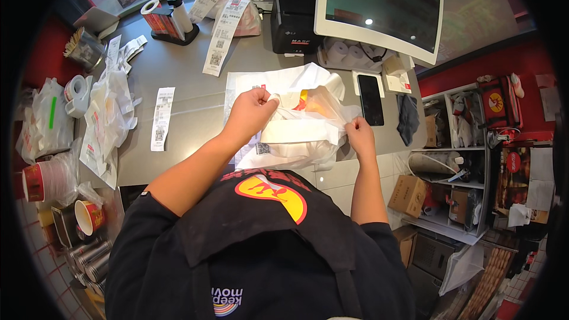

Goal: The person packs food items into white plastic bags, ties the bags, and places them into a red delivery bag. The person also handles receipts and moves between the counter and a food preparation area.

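A white plastic bag point(293, 153) lies at the front edge of the grey counter point(195, 124), its mouth spread apart. My left hand point(251, 109) pinches the bag's rim on the left side between thumb and fingers. At the right side, the closed fingers of my right hand point(361, 135) grip the thin plastic of the same bag. Inside the opening show something white and a red and yellow printed item point(303, 100), partly hidden by the plastic. A printed paper receipt point(162, 119) lies flat to the left of the bag.
Beyond the bag stand a black printer point(293, 22) and a white-framed monitor point(382, 4). A smartphone point(370, 100) and a dark cloth point(406, 120) lie at right. Tied bags with receipts point(222, 31) stand at the back. Crumpled white bags point(106, 120) and stacked paper cups point(49, 178) are at left.
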A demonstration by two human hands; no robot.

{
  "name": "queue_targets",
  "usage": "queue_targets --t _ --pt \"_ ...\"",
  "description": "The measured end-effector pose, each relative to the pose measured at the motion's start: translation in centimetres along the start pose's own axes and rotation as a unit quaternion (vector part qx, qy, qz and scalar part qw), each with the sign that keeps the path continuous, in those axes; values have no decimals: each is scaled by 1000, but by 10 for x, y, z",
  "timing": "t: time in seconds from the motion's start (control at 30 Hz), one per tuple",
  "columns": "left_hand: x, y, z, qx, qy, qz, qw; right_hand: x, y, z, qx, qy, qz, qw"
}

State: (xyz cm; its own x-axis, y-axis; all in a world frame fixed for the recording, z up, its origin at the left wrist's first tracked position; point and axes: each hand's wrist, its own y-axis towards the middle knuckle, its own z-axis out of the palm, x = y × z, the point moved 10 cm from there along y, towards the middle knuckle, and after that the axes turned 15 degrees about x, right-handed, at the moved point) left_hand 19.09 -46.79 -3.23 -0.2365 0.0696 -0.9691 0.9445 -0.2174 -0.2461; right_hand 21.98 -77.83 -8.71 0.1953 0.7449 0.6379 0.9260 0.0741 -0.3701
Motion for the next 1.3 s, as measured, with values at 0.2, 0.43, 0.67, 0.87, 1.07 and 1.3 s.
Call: queue_targets --t 0.2,0.43,0.67,0.87,1.07,1.3 --pt "-10 -8 16 43 12 -52 998 -86 1 -109 -189 191 -9 963" --pt "-14 -16 31 60 -152 -59 985 -160 4 -166 -311 -208 170 911" --pt "-14 -6 31 75 -20 -32 997 -55 -13 -179 -354 -150 -3 923" --pt "-32 -4 37 24 122 12 992 198 -105 -17 28 184 -339 922" --pt "-24 -5 61 137 107 50 984 196 -99 24 16 -12 -232 972" --pt "-14 -23 85 267 -88 21 959 174 -97 29 -3 -136 -95 986"
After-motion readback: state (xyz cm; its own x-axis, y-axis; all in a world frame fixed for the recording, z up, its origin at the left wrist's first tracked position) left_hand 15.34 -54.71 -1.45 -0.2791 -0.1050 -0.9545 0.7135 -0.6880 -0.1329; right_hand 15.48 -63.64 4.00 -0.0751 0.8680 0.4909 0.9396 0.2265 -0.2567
